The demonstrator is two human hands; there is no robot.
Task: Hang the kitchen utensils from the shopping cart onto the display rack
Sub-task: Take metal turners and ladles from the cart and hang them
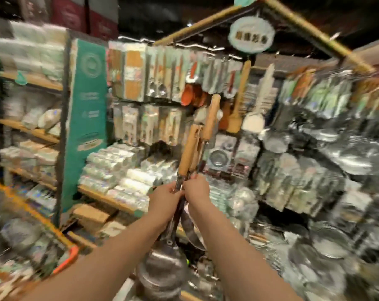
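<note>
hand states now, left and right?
Left hand: grips the metal shafts of the wooden-handled steel utensils.
Right hand: grips the same bundle, just beside the left.

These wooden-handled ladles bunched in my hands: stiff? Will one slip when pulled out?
Probably stiff: the ladles stand straight, unsupported at the top. Likely bottom-heavy, since the metal bowls hang below. The smooth metal shafts may slide against each other.

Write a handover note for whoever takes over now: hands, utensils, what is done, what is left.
Left hand and right hand both grip the metal shafts of a bunch of wooden-handled utensils, handles up, metal heads down, in front of the display rack.
None of this bunch hangs yet.
To do: separate them and hang each on a hook.
Blurred picture: free hooks and the cart cannot be told.
</note>
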